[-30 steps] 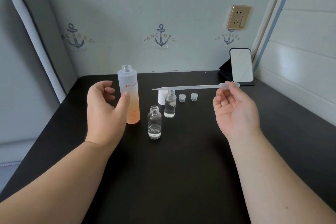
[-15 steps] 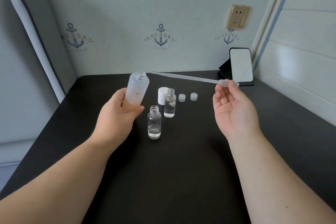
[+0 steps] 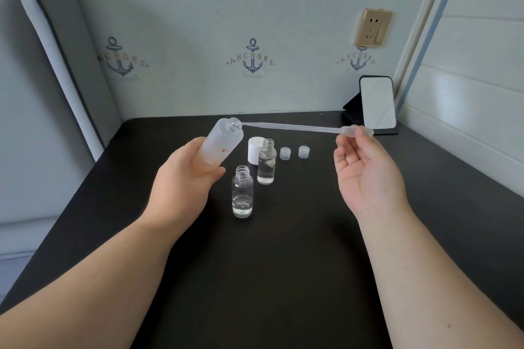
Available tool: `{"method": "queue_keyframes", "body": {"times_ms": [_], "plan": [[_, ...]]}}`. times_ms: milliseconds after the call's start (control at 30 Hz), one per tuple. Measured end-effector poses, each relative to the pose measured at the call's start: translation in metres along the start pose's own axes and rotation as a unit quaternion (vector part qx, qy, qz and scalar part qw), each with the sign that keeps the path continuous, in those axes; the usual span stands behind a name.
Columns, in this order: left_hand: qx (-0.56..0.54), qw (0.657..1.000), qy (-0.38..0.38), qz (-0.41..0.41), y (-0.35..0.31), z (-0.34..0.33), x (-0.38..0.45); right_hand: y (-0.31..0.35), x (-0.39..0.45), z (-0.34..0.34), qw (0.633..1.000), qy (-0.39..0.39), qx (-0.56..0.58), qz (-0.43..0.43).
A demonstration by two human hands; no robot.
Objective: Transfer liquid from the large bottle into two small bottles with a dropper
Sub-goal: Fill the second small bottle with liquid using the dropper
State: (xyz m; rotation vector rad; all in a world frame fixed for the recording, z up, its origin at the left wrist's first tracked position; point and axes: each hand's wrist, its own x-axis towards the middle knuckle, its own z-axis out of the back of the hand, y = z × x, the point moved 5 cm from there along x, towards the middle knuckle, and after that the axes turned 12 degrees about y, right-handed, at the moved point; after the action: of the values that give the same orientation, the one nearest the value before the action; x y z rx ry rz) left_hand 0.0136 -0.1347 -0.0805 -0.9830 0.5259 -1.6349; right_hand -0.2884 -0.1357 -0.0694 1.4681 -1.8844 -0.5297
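Observation:
My left hand (image 3: 184, 181) grips the large frosted bottle (image 3: 224, 142) by its lower half and holds it tilted to the right, open mouth up and right. My right hand (image 3: 365, 176) pinches the bulb of a long clear dropper (image 3: 297, 127) that lies nearly level, its tip right at the bottle's mouth. Two small clear bottles stand uncapped on the black table (image 3: 283, 263): the near one (image 3: 242, 193) with a little liquid at the bottom, the far one (image 3: 266, 163) filled to about half.
A white cap (image 3: 254, 150) stands behind the far small bottle, and two small clear caps (image 3: 285, 153) (image 3: 304, 151) sit to its right. A small mirror on a stand (image 3: 377, 105) is at the back right corner by the wall.
My left hand took hold of the large bottle, lifted it off the table and tilted it right. The dropper tip swung left and up until it met the bottle's mouth.

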Motion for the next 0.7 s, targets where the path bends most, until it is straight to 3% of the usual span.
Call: {"method": "queue_keyframes", "body": {"times_ms": [367,700], "plan": [[0.095,0.994,-0.025,-0.042,-0.002,0.003,-0.001,0.004,0.001,0.003,0.999,0.001,-0.042,0.017],[0.148,0.986,-0.025,-0.077,-0.006,-0.004,-0.002,-0.005,-0.004,-0.014,0.988,0.077,-0.131,-0.009]]}}
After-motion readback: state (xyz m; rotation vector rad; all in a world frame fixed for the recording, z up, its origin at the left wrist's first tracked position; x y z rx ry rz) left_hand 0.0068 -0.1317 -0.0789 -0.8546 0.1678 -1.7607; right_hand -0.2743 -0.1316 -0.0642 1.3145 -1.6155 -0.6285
